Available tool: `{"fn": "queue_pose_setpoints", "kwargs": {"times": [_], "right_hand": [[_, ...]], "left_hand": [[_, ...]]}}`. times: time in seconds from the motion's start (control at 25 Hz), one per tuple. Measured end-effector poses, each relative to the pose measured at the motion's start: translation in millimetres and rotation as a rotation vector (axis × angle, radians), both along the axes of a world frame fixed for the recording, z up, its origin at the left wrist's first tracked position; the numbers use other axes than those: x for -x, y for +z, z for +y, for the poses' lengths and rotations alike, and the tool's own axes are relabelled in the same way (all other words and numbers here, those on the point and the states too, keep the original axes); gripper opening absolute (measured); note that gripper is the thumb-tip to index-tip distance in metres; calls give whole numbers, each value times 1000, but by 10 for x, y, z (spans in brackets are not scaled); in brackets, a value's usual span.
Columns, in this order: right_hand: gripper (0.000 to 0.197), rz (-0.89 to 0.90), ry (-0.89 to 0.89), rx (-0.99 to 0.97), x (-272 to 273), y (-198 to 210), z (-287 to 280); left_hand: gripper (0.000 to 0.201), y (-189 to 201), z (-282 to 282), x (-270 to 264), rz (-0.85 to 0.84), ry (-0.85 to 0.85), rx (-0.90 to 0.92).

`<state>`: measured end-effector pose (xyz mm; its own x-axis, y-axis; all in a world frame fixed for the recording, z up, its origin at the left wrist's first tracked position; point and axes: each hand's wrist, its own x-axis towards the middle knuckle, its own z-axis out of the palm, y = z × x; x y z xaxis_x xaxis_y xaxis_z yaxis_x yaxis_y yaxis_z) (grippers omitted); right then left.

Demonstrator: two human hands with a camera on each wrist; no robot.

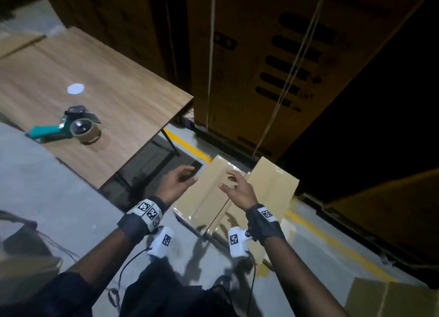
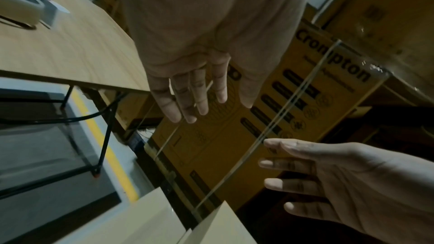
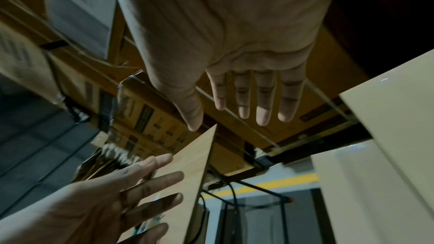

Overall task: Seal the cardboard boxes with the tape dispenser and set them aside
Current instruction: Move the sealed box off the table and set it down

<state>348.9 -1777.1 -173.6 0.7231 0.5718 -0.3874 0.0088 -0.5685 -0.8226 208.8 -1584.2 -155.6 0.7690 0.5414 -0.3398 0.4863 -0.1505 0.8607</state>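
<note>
Two tan cardboard boxes lie side by side on the floor, the left box [image 1: 206, 197] and the right box [image 1: 275, 186], with glossy tape on top. Both my hands hover above them and hold nothing. My left hand [image 1: 190, 174] has loosely spread fingers [image 2: 187, 99] over the left box's near edge. My right hand [image 1: 228, 181] is spread over the seam between the boxes, its fingers [image 3: 246, 99] straight. The teal tape dispenser [image 1: 71, 126] lies on the wooden table [image 1: 114, 62] to the left, away from both hands. Box corners [image 2: 145, 220] show below the hands.
Tall yellow printed cartons [image 1: 273, 67] bound with straps stand right behind the boxes. A yellow floor line [image 1: 187, 145] runs under the table's black legs [image 1: 169, 140]. Another cardboard box [image 1: 392, 297] sits at the bottom right. A white disc [image 1: 75, 88] lies on the table.
</note>
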Motion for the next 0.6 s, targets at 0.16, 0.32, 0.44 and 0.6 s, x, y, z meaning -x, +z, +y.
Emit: {"fn": "queue_pose_setpoints", "kwargs": {"times": [0.16,0.32,0.44,0.6], "right_hand": [[50,-46,137,-108,382,276,1244],[46,-60,243,-225,1012,397,2831],[39,-16,271,-259,1671,447,4116],[38,20,351,-235,2352,515,5356]], "left_hand": [[37,183,945,503,-107,96,13],[31,213,2208,1174,-124,217,-51],[30,239,3275,1927,-76,334,-65],[26,216,4415,2716,-44,432,-128]]}}
